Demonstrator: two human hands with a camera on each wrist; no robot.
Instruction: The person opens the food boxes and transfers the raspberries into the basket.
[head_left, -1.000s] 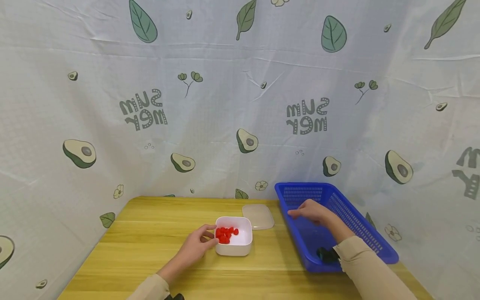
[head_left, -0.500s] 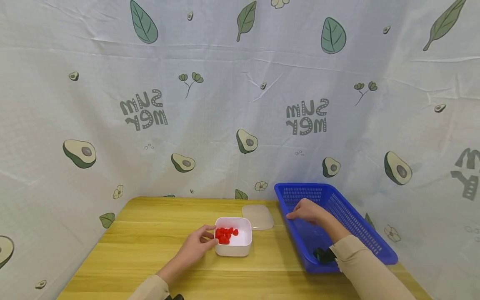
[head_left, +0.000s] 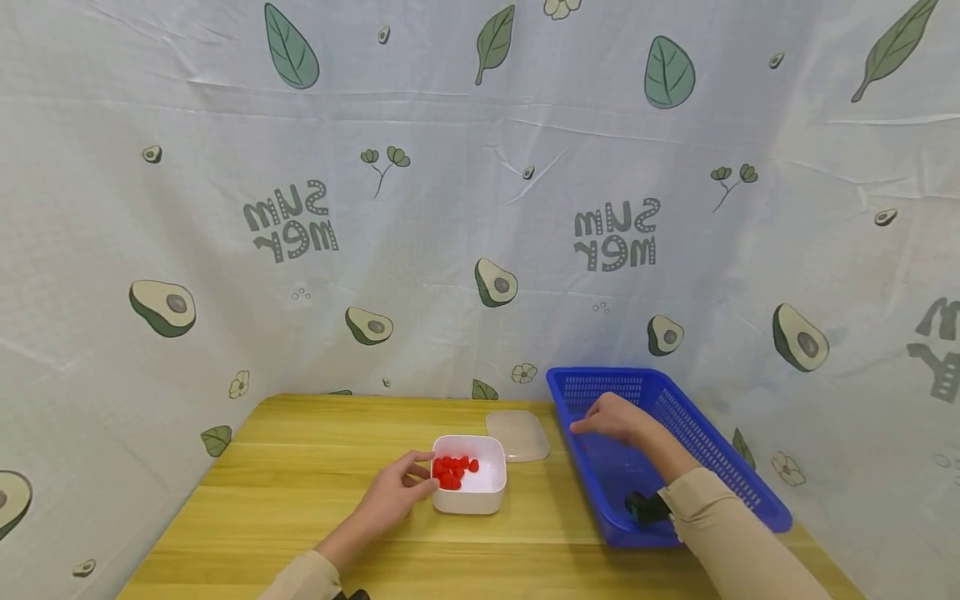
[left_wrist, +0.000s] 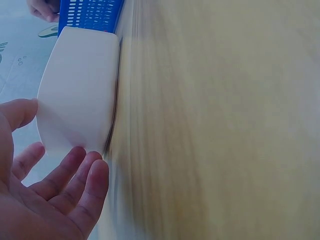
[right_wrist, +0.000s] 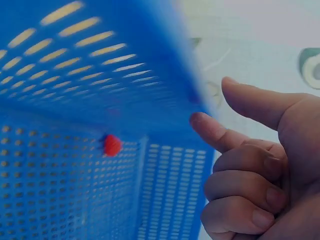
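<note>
A square white container (head_left: 480, 502) sits on the table, with small red pieces (head_left: 450, 473) gathered on its left side. My left hand (head_left: 395, 490) holds that side, thumb and fingers spread around the near-left corner; the left wrist view shows the fingertips (left_wrist: 97, 170) at the container's edge. Over the blue basket (head_left: 600, 492) is my right hand (head_left: 618, 419). Its thumb and index finger stand apart with nothing between them, and the other fingers are curled. One red piece (right_wrist: 112, 145) shows inside the basket, below the right hand in the head view.
Behind the container lies a translucent flat lid (head_left: 517, 435). The basket stands at the table's right side. A white curtain (head_left: 435, 208) printed with avocados and leaves rises at the back and sides of the wooden table (head_left: 300, 467).
A red piece now shows on the basket floor in the head view, under the right hand, which has shifted slightly left. The left hand and the container keep their place.
</note>
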